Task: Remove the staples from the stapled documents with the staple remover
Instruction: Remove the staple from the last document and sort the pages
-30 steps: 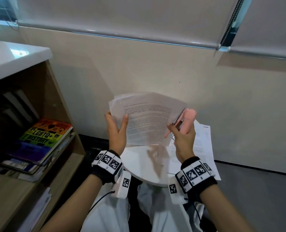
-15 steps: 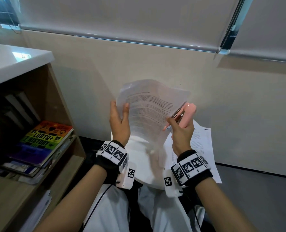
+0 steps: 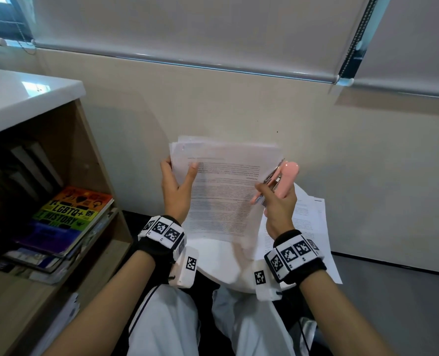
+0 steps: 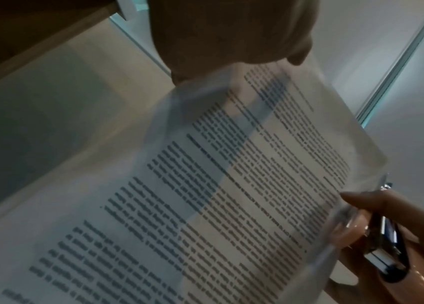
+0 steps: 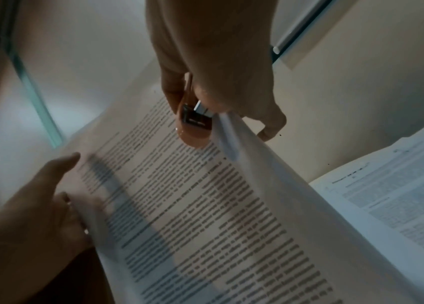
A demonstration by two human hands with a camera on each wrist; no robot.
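The left hand (image 3: 176, 191) pinched the left edge of the stapled document (image 3: 223, 194), thumb on the printed face. The right hand (image 3: 277, 204) gripped the pink staple remover (image 3: 286, 177) and held the sheets' right edge — all raised at frame centre. Below right, loose pages (image 3: 308, 227) lay on a white table (image 3: 221, 263); books (image 3: 67, 219) sat at lower left.

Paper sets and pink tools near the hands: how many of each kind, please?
Held paper set, in left hand: 1
Paper set on the round table: 1
Pink staple remover, in right hand: 1
Total: 3
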